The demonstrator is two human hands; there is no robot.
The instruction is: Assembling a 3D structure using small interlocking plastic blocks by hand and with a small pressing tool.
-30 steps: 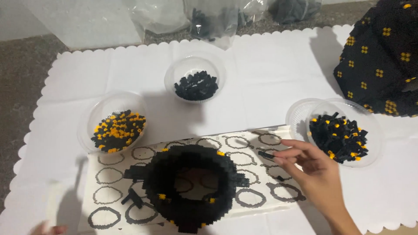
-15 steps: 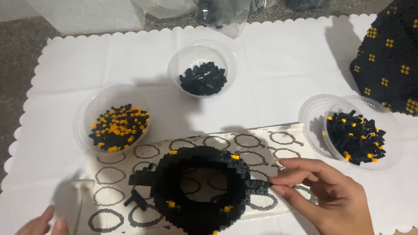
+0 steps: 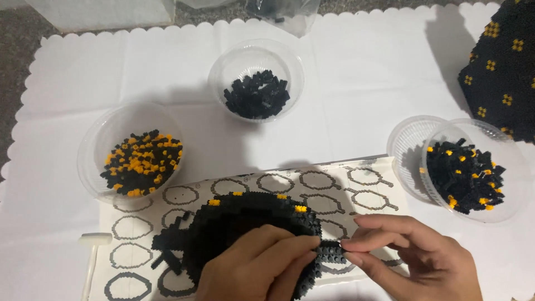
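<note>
A round black ring model (image 3: 239, 223) built of tiny bricks, with a few yellow bricks on its rim, sits on a printed sheet of ring diagrams (image 3: 290, 184). My left hand (image 3: 251, 267) lies over the ring's near right side, fingers curled on its rim. My right hand (image 3: 412, 259) pinches a short black brick strip (image 3: 332, 252) that sticks out from the ring's right side. The fingertips of both hands almost meet at that strip.
Three clear plastic bowls stand on the white scalloped mat: black and yellow bricks at left (image 3: 139, 161), black bricks at top centre (image 3: 257, 95), mostly black bricks at right (image 3: 465, 175). A large black model with yellow dots (image 3: 501, 67) fills the top right corner.
My left hand has come up from the bottom left onto the ring. My right hand has closed on the strip at the ring's right side. The camera view has shifted slightly.
</note>
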